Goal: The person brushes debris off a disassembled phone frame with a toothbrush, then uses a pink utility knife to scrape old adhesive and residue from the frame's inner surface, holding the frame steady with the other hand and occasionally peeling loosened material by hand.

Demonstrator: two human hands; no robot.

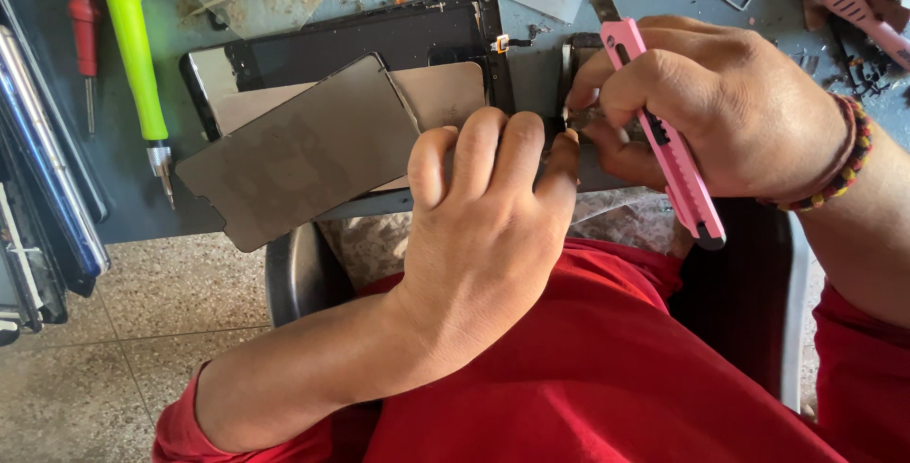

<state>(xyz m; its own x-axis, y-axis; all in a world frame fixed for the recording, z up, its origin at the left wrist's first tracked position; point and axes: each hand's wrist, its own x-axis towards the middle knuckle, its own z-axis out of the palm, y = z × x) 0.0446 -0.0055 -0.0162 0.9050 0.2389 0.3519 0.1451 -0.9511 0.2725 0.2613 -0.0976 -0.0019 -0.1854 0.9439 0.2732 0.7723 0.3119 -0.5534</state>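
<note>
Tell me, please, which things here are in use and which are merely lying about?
In use: pink utility knife in the right hand; small part pinned by the left hand.
Lying about: green screwdriver, red screwdriver, dark tablet panel, grey sheet.

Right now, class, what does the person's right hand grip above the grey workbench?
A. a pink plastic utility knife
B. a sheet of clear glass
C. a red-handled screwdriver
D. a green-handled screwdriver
A: the right hand is closed around the pink plastic utility knife, while the green-handled screwdriver lies untouched on the grey workbench far to the left.
</note>
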